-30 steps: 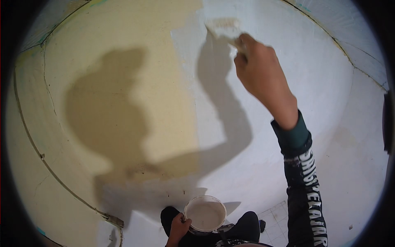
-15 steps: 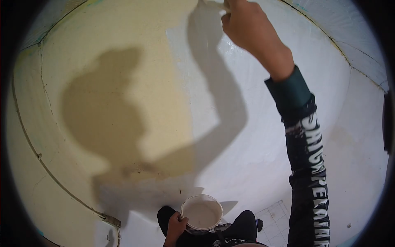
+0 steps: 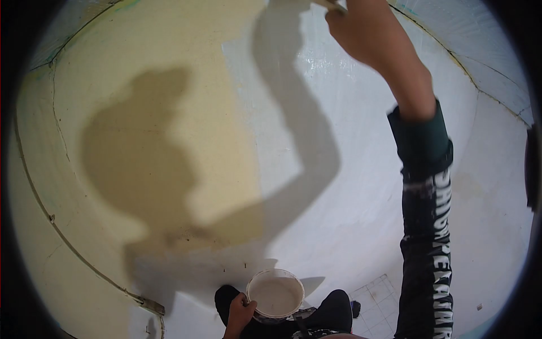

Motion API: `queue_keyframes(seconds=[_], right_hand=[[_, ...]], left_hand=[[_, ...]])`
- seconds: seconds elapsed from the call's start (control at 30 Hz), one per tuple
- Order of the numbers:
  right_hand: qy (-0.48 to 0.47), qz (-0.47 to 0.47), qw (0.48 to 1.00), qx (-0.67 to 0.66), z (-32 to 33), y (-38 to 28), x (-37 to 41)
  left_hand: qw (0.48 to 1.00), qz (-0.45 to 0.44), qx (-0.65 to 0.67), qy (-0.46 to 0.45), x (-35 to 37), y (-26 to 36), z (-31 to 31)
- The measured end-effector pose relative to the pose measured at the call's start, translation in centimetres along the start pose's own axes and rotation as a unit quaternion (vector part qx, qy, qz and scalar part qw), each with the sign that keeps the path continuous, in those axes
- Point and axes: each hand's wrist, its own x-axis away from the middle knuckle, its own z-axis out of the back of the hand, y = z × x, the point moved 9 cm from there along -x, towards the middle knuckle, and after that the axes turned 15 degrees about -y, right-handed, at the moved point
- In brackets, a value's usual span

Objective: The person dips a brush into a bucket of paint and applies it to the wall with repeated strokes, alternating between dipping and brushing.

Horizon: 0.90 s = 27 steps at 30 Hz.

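Note:
High at the top edge, my right hand [image 3: 378, 37] is closed around the pale handle of a paintbrush [image 3: 328, 5]. The brush's far end is cut off by the frame or lost in shadow. Behind it is a wall, white on the right [image 3: 361, 141] and yellow on the left [image 3: 220, 152], with wet shine on the white near the hand. Low in view, my left hand [image 3: 241, 312] grips the rim of a round bucket [image 3: 302, 291] at its left side. Whitish paint [image 3: 275, 298] lies inside the bucket, which sits between my knees.
A thin conduit [image 3: 73, 243] runs down the left wall to a small box [image 3: 151, 306]. Two small nails [image 3: 245, 265] stick out of the wall above the bucket. Floor tiles [image 3: 375, 302] show at the lower right. A dark object [image 3: 532, 168] is at the right edge.
My right hand and the paintbrush have moved right, and the forearm has shifted right with them. My left hand stays on the bucket's rim.

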Motion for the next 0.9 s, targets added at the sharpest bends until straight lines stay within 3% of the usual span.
queue_keyframes(seconds=[0.07, 0.17, 0.2, 0.23, 0.4, 0.5, 0.63, 0.7, 0.77, 0.9], right_hand=[[-0.052, -0.055, 0.997, 0.017, -1.0, 0.9, -3.0], [-0.094, -0.044, 0.995, 0.007, -3.1, -0.1, -1.6], [-0.014, 0.014, 0.999, 0.033, -4.3, -0.1, 0.0], [-0.014, 0.015, 0.999, 0.033, -3.9, -0.5, 0.9], [-0.231, -0.078, 0.969, -0.033, -4.7, -1.5, 7.5], [-0.285, -0.159, 0.939, -0.109, -2.5, -0.5, 8.3], [-0.135, -0.115, 0.984, -0.021, 0.6, -0.1, 3.3], [-0.14, -0.091, 0.984, -0.056, 2.0, -1.3, 0.5], [-0.039, -0.04, 0.998, -0.017, -0.8, 1.4, -2.6], [-0.092, -0.108, 0.989, -0.028, -5.2, 1.7, -1.1]], left_hand=[[1.0, 0.006, 0.013, 0.003, 0.0, -0.9, -0.1], [0.997, 0.014, 0.076, -0.004, -0.6, -4.3, -0.8], [0.997, 0.015, 0.076, -0.003, -0.3, -3.7, -0.5], [0.998, 0.009, 0.063, -0.002, -0.1, -2.2, -0.3], [0.999, -0.017, 0.017, -0.034, -0.8, -4.1, -1.0], [0.992, 0.048, 0.114, -0.023, 0.1, -1.8, -0.8], [1.0, 0.003, 0.027, -0.01, -0.5, -1.9, -0.4], [1.0, -0.012, -0.003, -0.004, 0.0, 0.2, -0.2], [0.994, 0.047, 0.098, -0.019, 0.5, 0.4, -0.6], [0.999, -0.028, -0.041, 0.002, -0.6, -2.3, -0.1]])
